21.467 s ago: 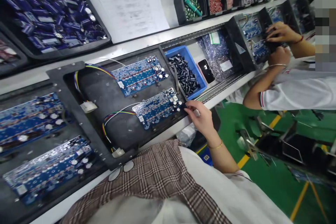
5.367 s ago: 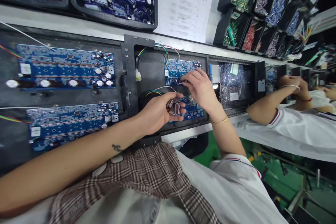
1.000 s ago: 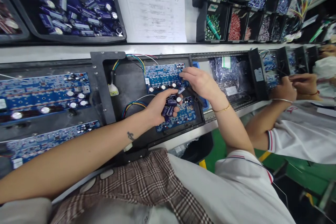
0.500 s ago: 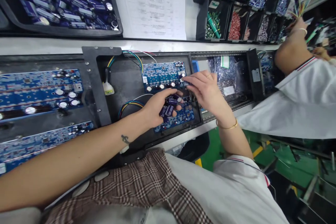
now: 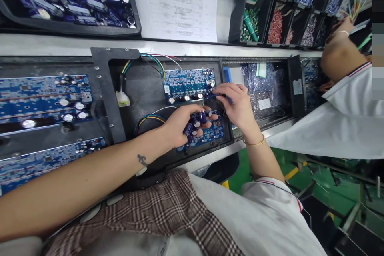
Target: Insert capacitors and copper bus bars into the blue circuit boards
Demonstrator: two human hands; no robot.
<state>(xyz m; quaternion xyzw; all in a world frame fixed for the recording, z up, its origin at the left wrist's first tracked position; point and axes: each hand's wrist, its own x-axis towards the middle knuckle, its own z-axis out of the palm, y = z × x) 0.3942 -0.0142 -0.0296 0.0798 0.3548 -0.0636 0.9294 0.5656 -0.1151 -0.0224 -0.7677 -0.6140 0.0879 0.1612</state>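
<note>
- Far left: black plastic tray (image 5: 136,20) of loose purple cylindrical capacitors (image 5: 79,9).
- Centre: left hand (image 5: 178,124), half curled, cups several dark purple metal-topped capacitors (image 5: 189,129) over the left part of the near blue rectangular circuit board (image 5: 214,133).
- Beyond it: far blue rectangular circuit board (image 5: 186,82), silver-topped parts along its near edge.
- Right: right hand (image 5: 235,102), thumb and forefinger nearly together at that board's right end; whether they grip anything, I cannot tell.

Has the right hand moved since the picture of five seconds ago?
Yes, rightward: the right hand reached to the middle of the upper circuit board, and now to its right end.
</note>
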